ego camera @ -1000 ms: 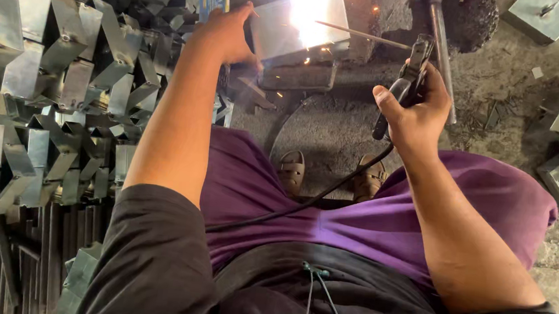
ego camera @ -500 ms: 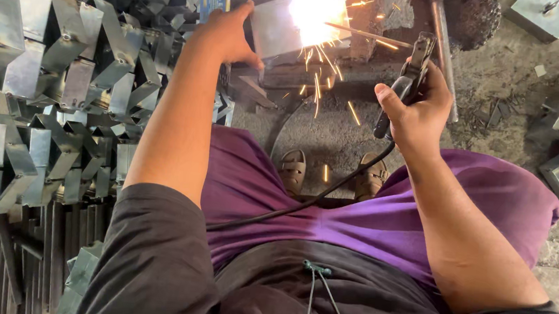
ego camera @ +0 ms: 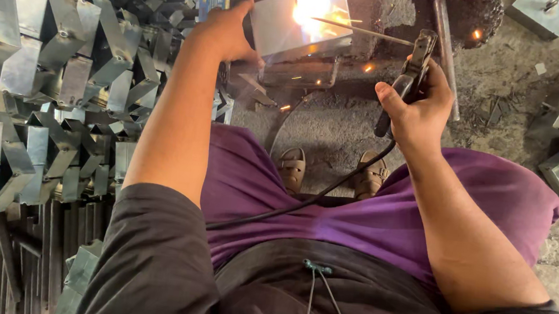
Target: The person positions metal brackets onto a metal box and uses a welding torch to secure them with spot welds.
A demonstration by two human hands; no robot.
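- Left hand (ego camera: 226, 32) pressing on metal box (ego camera: 292, 28), steadying it on the ground ahead.
- Right hand (ego camera: 417, 112) clamped around rod holder (ego camera: 410, 81).
- Arc brighter, sparks fewer than half a second ago; weld ongoing at rod (ego camera: 353, 29) tip.

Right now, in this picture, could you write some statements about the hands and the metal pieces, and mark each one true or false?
1. The right hand holds a welding electrode holder. True.
2. The left hand rests on the purple trousers. False: it steadies a metal plate.
3. Bent metal brackets are piled on the person's left. True.
4. No sparks show. False: a bright arc glows at the electrode tip.
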